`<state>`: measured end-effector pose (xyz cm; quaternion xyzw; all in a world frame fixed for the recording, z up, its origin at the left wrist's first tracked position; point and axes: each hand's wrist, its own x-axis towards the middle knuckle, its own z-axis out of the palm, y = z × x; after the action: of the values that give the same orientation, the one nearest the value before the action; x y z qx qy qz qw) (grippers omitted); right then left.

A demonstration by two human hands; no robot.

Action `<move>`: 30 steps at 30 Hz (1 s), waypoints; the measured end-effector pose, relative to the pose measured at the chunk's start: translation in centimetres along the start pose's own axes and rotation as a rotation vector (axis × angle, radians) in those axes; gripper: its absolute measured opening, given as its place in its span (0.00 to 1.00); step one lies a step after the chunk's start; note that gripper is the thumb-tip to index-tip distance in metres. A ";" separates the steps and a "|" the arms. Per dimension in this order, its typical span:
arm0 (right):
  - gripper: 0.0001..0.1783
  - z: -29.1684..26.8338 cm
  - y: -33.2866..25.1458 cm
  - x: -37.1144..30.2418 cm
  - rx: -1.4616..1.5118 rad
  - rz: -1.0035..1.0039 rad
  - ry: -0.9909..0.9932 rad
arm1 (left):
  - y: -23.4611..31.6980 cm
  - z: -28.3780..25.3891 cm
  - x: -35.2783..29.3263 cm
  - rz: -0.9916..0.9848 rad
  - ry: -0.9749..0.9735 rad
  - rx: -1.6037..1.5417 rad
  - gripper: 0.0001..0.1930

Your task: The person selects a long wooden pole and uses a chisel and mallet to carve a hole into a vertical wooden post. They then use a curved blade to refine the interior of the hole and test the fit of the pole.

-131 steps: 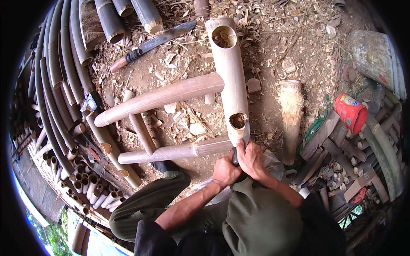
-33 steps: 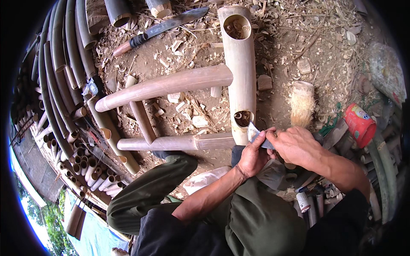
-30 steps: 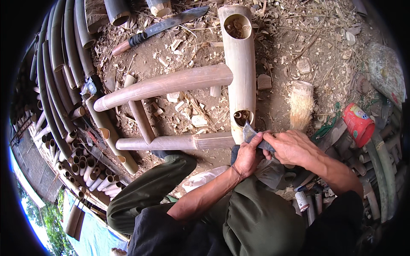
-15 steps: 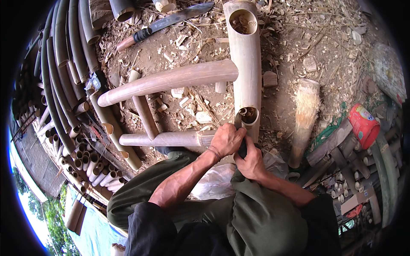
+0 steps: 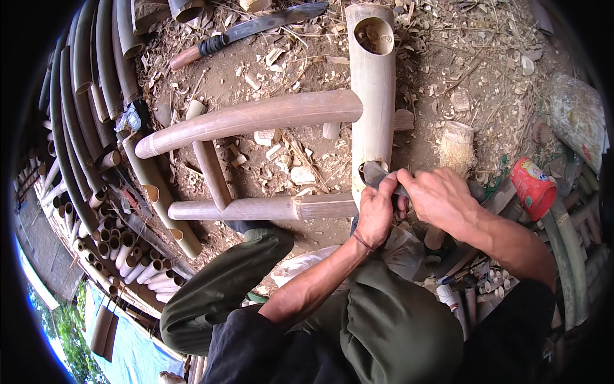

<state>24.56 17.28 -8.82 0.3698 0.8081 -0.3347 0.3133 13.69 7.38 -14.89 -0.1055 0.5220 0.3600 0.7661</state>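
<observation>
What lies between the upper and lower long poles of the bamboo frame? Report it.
In the head view, a short bamboo crosspiece spans from the upper pole to the lower pole; beside it, wood chips litter the dirt ground.

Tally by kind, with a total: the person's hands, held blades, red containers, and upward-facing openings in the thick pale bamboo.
Hands: 2 (left hand, right hand)
Held blade: 1
Red container: 1
Upward-facing openings in thick pale bamboo: 2, one partly covered
Total: 6

One handheld blade, one machete, one red container
</observation>
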 end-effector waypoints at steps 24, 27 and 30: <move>0.18 10.0 -6.3 -4.9 1.678 0.255 0.111 | 1.8 -5.2 -11.8 0.144 -0.011 1.518 0.32; 0.24 9.5 -7.0 -0.1 1.957 0.365 -0.012 | 4.4 -6.6 -10.0 0.158 0.106 1.584 0.26; 0.25 6.9 -7.0 1.6 2.131 0.376 0.073 | 8.4 -6.0 -8.1 0.186 0.148 1.632 0.21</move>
<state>19.82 9.11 -11.86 0.5797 0.0407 -0.8004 -0.1474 2.27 6.64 -8.62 0.5045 0.6750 -0.0784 0.5326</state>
